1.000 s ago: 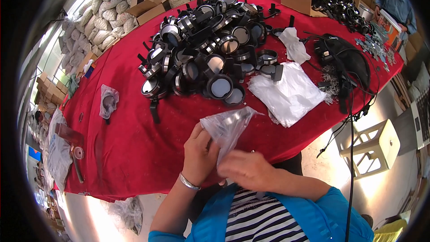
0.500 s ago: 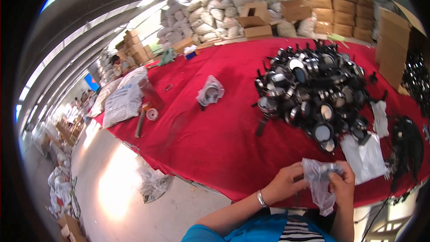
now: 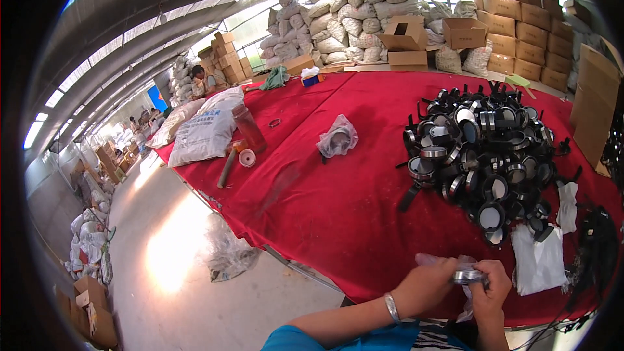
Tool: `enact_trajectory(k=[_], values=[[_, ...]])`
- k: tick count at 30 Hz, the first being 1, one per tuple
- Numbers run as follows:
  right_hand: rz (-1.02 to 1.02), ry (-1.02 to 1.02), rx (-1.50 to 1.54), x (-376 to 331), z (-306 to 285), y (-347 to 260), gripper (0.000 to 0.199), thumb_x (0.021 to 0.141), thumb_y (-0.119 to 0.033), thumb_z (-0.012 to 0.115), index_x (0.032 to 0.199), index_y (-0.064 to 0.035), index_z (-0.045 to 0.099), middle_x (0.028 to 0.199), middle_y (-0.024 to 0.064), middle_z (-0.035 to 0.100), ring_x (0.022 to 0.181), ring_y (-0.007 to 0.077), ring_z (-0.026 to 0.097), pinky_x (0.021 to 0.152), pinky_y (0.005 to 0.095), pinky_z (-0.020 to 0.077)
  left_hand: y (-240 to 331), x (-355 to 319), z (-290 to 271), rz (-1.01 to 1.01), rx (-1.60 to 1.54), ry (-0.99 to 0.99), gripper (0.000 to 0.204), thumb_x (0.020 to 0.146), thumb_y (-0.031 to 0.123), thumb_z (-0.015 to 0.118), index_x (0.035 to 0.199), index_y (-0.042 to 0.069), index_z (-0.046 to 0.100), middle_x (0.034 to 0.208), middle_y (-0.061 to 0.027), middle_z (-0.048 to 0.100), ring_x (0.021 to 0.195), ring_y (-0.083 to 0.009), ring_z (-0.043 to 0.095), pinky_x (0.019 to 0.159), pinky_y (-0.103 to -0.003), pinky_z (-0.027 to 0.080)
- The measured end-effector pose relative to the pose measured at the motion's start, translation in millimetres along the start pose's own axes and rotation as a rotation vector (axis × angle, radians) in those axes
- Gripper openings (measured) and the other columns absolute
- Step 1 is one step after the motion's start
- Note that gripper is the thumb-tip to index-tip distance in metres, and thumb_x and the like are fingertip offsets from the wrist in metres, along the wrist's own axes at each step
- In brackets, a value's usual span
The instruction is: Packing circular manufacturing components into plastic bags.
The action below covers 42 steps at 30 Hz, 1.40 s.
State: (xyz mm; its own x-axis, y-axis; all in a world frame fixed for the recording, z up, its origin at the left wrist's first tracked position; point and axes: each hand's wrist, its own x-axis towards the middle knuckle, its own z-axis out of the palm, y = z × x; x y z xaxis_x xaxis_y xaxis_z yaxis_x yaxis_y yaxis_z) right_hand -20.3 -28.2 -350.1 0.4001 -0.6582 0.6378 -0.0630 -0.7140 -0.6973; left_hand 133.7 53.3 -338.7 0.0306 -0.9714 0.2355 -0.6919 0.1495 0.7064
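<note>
My left hand (image 3: 426,283) and my right hand (image 3: 491,289) meet at the near edge of the red table (image 3: 338,195). Between them they pinch a small round metal-rimmed part (image 3: 467,276) together with a clear plastic bag (image 3: 448,263); much of the bag is hidden by my fingers. A silver bracelet sits on my left wrist. Beyond my hands lies a big heap of black and silver round parts (image 3: 484,156) with straps.
White plastic bags (image 3: 538,259) lie right of my hands. A bagged part (image 3: 337,138), a brown bottle (image 3: 248,127), a tape roll (image 3: 247,157) and a white sack (image 3: 205,131) sit further left. Cardboard boxes (image 3: 520,19) and stacked sacks (image 3: 351,19) stand behind. A person (image 3: 200,77) sits far left.
My head has turned left, so the table's left end and the floor come into view. My hands have moved down to the lower right, bunching the bag around the round part.
</note>
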Motion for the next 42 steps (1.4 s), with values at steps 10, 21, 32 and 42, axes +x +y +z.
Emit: enact_trajectory(k=[10,21,32,42], values=[[0.194,-0.052,0.098,8,4,4,0.033,0.07,0.003,0.067,0.103,-0.0001,0.06,0.089,0.0112,0.064,0.053,0.0075,0.046,0.049,0.0219,0.0372,-69,10,-62,-0.045,0.149,0.191,0.024,0.073,0.007,0.07,0.092,0.006,0.055,0.086,-0.016,0.062,0.082,-0.0355,0.063,0.069,-0.041,0.051],[0.444,-0.262,-0.057,7,-15,28,0.012,0.087,-0.008,0.059,0.094,0.0007,0.063,0.087,0.0087,0.063,0.081,0.0152,0.059,0.073,0.0243,0.0458,-289,108,-267,-0.381,0.712,0.802,0.014,0.077,0.004,0.053,0.089,-0.002,0.059,0.08,-0.0259,0.062,0.079,-0.0433,0.061,0.07,-0.049,0.048],[0.631,-0.203,0.077,-2,-16,44,0.004,0.088,-0.003,0.06,0.091,-0.0028,0.061,0.076,-0.0019,0.057,0.055,0.0024,0.04,0.048,0.0175,0.0326,-354,150,-269,-0.693,0.759,0.75,0.016,0.086,0.002,0.042,0.095,-0.003,0.053,0.092,-0.0305,0.062,0.091,-0.043,0.061,0.078,-0.048,0.049],[0.683,-0.212,0.142,-5,-22,45,0.004,0.088,-0.003,0.059,0.092,-0.0033,0.061,0.07,-0.0021,0.054,0.051,0.0024,0.04,0.046,0.0177,0.0335,-310,159,-268,-0.788,0.835,0.544,0.025,0.084,0.01,0.047,0.088,-0.001,0.069,0.095,-0.024,0.066,0.092,-0.0374,0.064,0.08,-0.046,0.051]])
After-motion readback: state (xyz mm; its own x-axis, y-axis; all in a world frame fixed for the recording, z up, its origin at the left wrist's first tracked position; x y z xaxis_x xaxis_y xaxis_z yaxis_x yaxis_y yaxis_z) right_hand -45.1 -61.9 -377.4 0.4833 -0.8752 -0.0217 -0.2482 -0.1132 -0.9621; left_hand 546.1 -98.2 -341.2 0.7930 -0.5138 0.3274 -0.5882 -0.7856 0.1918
